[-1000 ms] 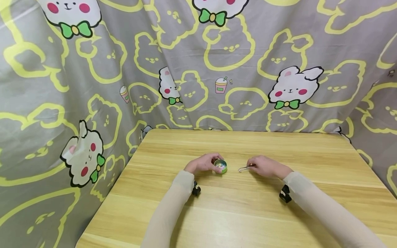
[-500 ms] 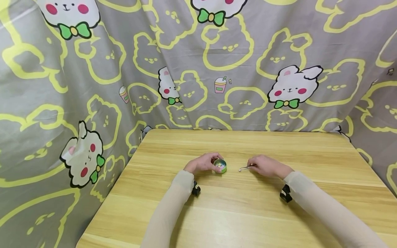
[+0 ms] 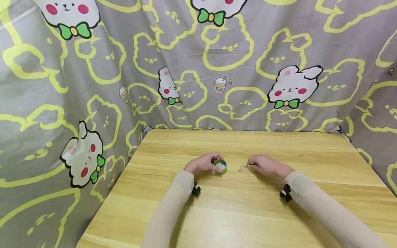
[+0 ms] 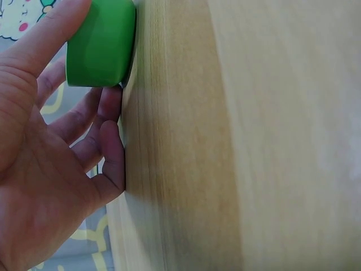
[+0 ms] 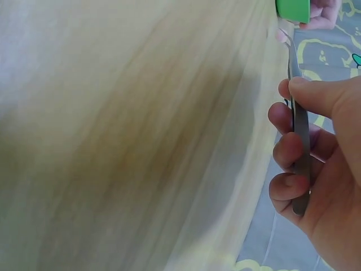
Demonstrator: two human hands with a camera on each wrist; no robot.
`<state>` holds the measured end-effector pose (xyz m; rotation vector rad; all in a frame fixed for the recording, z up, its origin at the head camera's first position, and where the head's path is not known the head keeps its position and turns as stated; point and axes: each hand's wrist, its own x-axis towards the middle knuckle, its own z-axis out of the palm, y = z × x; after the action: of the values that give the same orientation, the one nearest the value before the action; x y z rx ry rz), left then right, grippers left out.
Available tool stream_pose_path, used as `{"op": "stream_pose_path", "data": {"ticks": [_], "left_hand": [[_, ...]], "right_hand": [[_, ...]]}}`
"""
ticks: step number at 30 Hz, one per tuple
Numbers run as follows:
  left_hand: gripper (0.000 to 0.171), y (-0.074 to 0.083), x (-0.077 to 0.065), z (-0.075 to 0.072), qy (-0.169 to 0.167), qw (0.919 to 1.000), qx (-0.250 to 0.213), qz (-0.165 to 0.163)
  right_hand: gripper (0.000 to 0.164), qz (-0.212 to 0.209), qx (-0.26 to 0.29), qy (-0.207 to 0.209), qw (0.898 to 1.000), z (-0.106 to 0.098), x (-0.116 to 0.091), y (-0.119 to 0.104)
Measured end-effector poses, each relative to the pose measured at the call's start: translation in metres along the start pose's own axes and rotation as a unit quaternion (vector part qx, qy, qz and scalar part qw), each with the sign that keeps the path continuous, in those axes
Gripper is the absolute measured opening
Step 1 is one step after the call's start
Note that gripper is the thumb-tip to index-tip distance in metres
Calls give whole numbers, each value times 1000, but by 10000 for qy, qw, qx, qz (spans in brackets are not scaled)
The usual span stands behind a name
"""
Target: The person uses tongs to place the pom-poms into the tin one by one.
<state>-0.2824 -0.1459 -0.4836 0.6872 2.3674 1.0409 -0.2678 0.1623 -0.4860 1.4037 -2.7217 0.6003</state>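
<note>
On the wooden table stands a small round green tin (image 3: 224, 170), its top uncovered, with several small pale, pastel pieces (image 3: 220, 166) inside. My left hand (image 3: 204, 162) grips the tin from the left, thumb on the near side and fingers round the far side. In the left wrist view the tin's smooth green wall (image 4: 98, 45) shows low over the wood. To the right, my right hand (image 3: 265, 166) pinches metal tweezers (image 5: 300, 135) between thumb and fingers. Their bent tips point toward the tin and hold a small pinkish piece (image 5: 281, 36) close to the tabletop.
The light wooden table (image 3: 235, 213) spreads around both hands. A grey curtain (image 3: 198, 55) with yellow outlines and white cartoon animals hangs behind it and along its sides. Black cameras are strapped at both wrists, below the beige sleeves (image 3: 328, 203).
Both hands stay almost where they were, the left on the tin and the right on the tweezers. A half second ago the view shifted very slightly; otherwise little differs.
</note>
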Motion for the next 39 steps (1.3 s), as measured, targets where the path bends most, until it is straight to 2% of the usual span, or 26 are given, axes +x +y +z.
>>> {"op": "stream_pose_path", "data": {"ticks": [21, 31, 39], "left_hand": [[45, -1, 0, 0, -2, 9999, 94, 68], [45, -1, 0, 0, 33, 10000, 79, -50], [44, 0, 0, 0, 32, 10000, 77, 31]], "right_hand": [[9, 401, 207, 87, 9989, -16, 9, -2], [10, 387, 286, 62, 9988, -22, 18, -8], [11, 429, 328, 40, 9985, -25, 26, -14]]}}
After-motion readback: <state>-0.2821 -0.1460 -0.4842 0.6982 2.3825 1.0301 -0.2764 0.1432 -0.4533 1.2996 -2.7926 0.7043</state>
